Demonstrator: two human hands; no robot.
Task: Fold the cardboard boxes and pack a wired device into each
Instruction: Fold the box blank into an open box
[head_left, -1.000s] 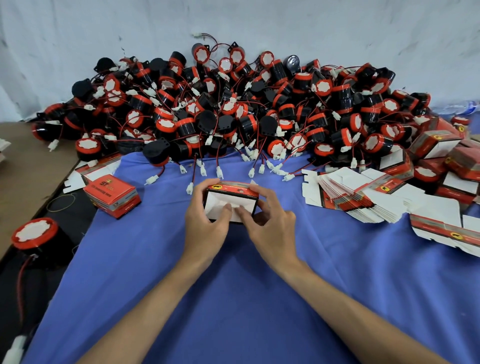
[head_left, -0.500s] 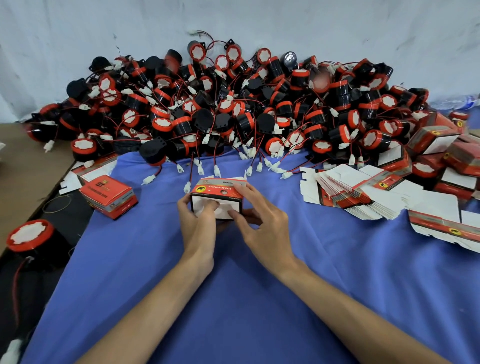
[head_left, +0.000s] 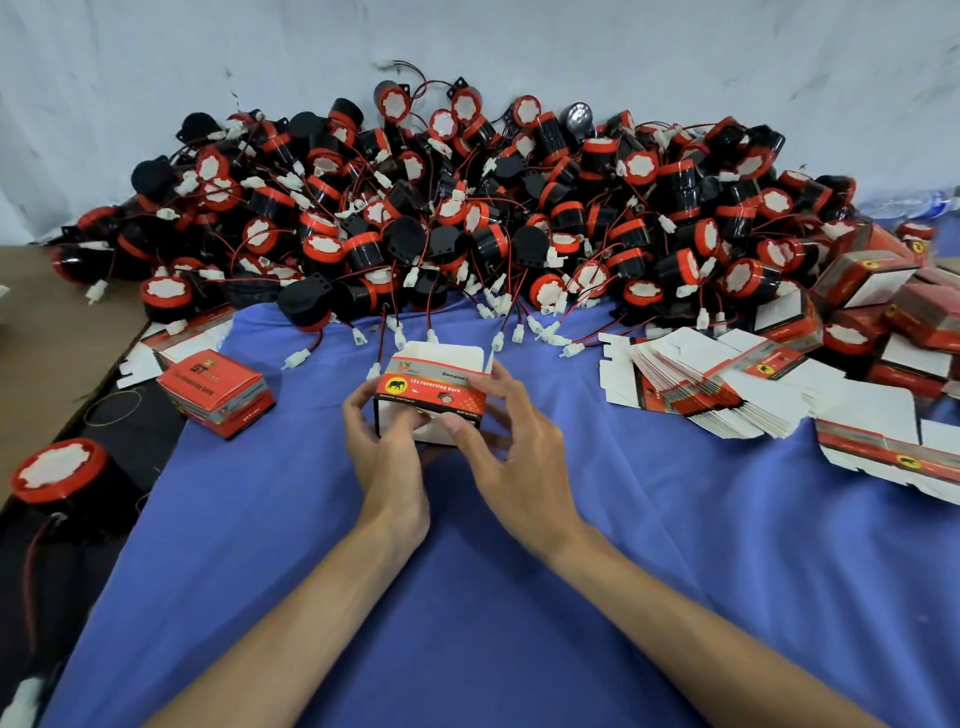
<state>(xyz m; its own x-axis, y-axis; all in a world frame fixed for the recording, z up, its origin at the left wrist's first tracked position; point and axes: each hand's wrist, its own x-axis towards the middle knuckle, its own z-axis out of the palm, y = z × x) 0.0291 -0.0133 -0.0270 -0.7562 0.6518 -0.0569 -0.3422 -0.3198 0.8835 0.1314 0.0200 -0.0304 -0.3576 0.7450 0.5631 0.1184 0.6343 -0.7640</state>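
Cardboard box (head_left: 430, 395), rectangular, glossy red print, gripped by left hand (head_left: 387, 457) and right hand (head_left: 511, 457) over blue cloth (head_left: 519, 597).

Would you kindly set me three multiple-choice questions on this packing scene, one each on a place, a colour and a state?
1. The flat stack lies on which side of the held box? A) left B) right C) under it
2. The cloth is: A) green B) blue C) white
3. The left hand and right hand are: A) both gripping the held box B) both flat on the cloth C) both empty

Answers: 1 B, the stack fans out to the right; 2 B, it is blue throughout; 3 A, fingers of each curl round the box.
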